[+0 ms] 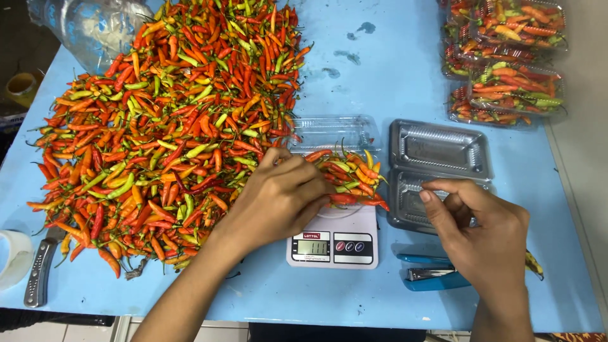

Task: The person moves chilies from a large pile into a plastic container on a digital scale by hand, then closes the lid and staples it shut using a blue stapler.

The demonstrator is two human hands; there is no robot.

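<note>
Your right hand (484, 231) pinches the rim of an empty clear tray (437, 171) above the blue stapler (430, 275). Your left hand (278, 196), fingers curled, touches chillies (351, 177) heaped in the open box on the white scale (332, 240); filled boxes (506, 57) sit top right.

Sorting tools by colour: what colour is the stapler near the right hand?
Blue, with a silver metal top: the stapler, in the head view.

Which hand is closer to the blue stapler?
The right hand. It hovers just above the blue stapler, by the empty clear tray. The left hand is farther away, on the chilies atop the scale.
</note>
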